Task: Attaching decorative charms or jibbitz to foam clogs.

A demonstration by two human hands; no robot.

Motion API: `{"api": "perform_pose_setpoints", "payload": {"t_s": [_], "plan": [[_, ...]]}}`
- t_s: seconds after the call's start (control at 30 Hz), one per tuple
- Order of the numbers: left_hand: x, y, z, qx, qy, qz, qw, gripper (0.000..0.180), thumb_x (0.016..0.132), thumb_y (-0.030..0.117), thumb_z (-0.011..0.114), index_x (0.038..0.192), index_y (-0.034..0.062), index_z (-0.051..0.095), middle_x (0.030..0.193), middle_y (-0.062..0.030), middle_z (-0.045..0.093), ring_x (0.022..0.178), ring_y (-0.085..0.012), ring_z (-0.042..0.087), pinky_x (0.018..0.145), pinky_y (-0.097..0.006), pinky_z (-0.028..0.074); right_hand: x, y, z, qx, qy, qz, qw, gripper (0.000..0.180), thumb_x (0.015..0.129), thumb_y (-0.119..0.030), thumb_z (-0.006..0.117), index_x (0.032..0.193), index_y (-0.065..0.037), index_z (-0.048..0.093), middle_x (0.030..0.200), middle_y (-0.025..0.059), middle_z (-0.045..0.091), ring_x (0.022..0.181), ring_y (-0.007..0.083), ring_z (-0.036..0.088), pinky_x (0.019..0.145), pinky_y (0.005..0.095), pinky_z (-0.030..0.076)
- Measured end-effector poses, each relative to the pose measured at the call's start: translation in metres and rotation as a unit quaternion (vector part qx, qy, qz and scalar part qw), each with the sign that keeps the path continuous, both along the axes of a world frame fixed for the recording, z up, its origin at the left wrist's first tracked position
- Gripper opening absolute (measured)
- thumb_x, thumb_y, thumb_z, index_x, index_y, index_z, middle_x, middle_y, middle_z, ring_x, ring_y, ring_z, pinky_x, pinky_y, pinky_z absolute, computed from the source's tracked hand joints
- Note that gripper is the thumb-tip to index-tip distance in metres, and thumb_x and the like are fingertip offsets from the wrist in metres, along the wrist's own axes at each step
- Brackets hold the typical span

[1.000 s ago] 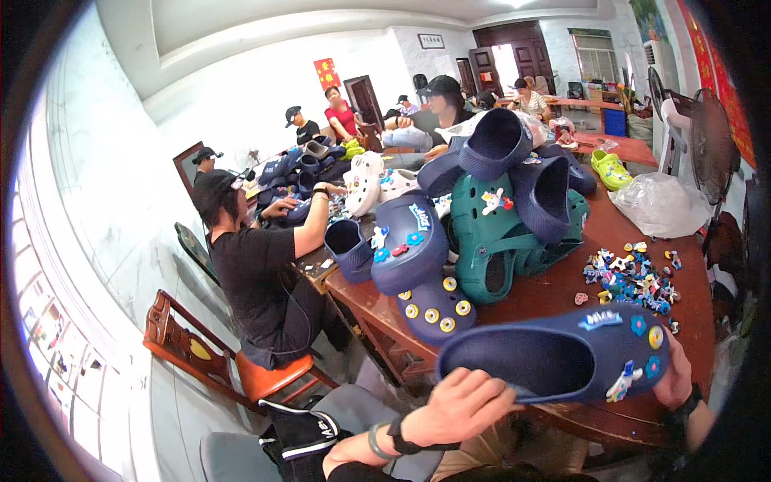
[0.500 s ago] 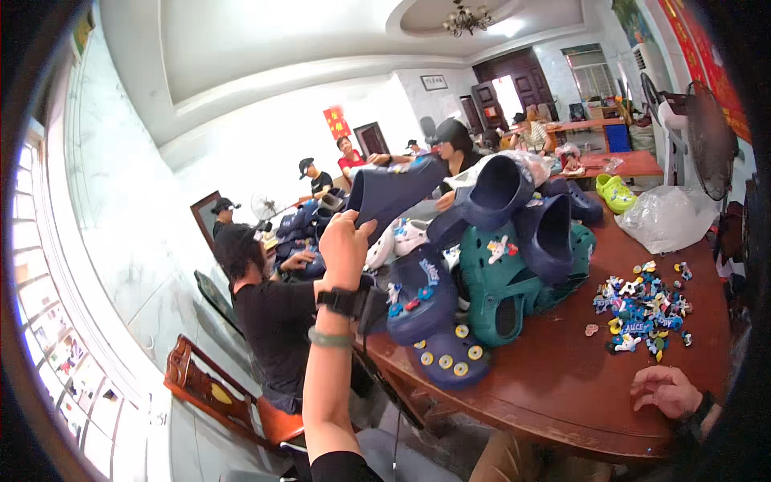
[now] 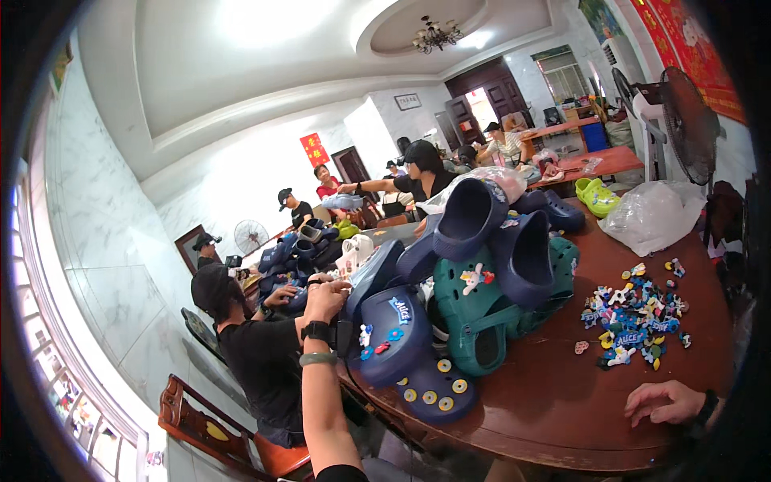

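My left hand [image 3: 325, 297] is closed at the near edge of a blue clog [image 3: 373, 277], which lies tilted against the left side of a shoe pile. Part of my grip is hidden by the hand itself. Just below it sits a navy clog [image 3: 401, 341] with colourful charms, above another navy clog [image 3: 434, 395] studded with yellow-and-white round charms. Green clogs [image 3: 466, 301] and more navy clogs [image 3: 468, 218] make up the rest of the heap. On the right, my right hand [image 3: 665, 403] rests on the table, fingers loosely bent and empty, near a scatter of small charms [image 3: 630, 317].
The brown table [image 3: 554, 418] has a curved front edge. Lime-green clogs [image 3: 598, 197] and a clear plastic bag [image 3: 654, 217] lie at its far right, near a standing fan [image 3: 687, 128]. A co-worker in black [image 3: 253, 361] sits close on the left; a wooden chair [image 3: 209, 422] stands nearby.
My left hand has come down with the blue clog, from raised in the air to the pile's left side. My right hand stays on the table. A person behind now holds out a light-blue shoe.
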State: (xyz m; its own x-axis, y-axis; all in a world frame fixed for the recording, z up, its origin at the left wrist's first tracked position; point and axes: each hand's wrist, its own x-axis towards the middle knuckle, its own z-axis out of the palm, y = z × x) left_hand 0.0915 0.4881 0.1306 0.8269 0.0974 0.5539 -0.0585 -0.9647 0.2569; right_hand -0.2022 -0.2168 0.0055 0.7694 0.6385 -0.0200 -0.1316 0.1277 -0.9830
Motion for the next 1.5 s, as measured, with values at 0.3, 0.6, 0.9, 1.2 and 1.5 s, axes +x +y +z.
{"api": "perform_pose_setpoints", "payload": {"t_s": [0.3,0.6,0.9,1.2,1.5], "plan": [[-0.084,0.004,-0.064,-0.142,-0.105,-0.019,0.984,0.032,0.097,0.027,0.057,0.118,0.0051,0.067,0.098,-0.0177,0.072,0.093,-0.0274,0.07,0.084,-0.035,0.051,-0.002,0.004,-0.011,0.07,0.007,-0.118,0.991,0.044,0.077,-0.019,0.077,0.108,0.009,0.063,0.109,0.0167,0.059,0.1,0.0305,0.064,0.084,0.043,0.057],[-0.115,-0.008,-0.103,-0.167,-0.109,-0.045,0.979,0.039,0.095,0.025,0.062,0.128,0.0033,0.058,0.107,-0.0206,0.069,0.102,-0.0324,0.067,0.085,-0.037,0.051,-0.001,0.011,-0.01,0.039,-0.059,-0.195,0.978,0.039,0.078,-0.023,0.074,0.101,0.007,0.063,0.102,0.0134,0.056,0.09,0.0242,0.064,0.074,0.0376,0.057],[-0.119,-0.016,-0.111,-0.102,-0.203,-0.052,0.973,0.026,0.093,0.022,0.063,0.11,0.0018,0.069,0.104,-0.0199,0.07,0.1,-0.0358,0.066,0.088,-0.04,0.051,0.013,-0.005,-0.027,0.038,-0.112,-0.194,0.974,0.037,0.08,-0.026,0.074,0.095,0.006,0.064,0.094,0.0134,0.057,0.078,0.0233,0.065,0.067,0.0355,0.058],[-0.189,-0.093,-0.135,-0.379,-0.158,-0.15,0.899,0.068,0.095,0.024,0.059,0.149,0.0003,0.026,0.149,-0.0192,0.033,0.137,-0.0303,0.034,0.114,-0.039,0.027,0.008,-0.001,-0.016,-0.008,-0.131,-0.189,0.973,0.043,0.082,-0.036,0.073,0.086,0.006,0.063,0.09,0.0132,0.056,0.077,0.0232,0.062,0.067,0.0352,0.052],[-0.203,-0.131,-0.125,-0.532,-0.135,-0.194,0.813,0.119,0.069,0.013,0.084,0.156,0.0051,0.002,0.153,-0.0209,0.026,0.139,-0.0294,0.034,0.115,-0.04,0.028,0.004,0.01,-0.005,0.013,-0.09,-0.178,0.98,0.042,0.075,-0.03,0.078,0.085,0.008,0.066,0.093,0.0154,0.059,0.085,0.026,0.064,0.072,0.0364,0.053]]}}
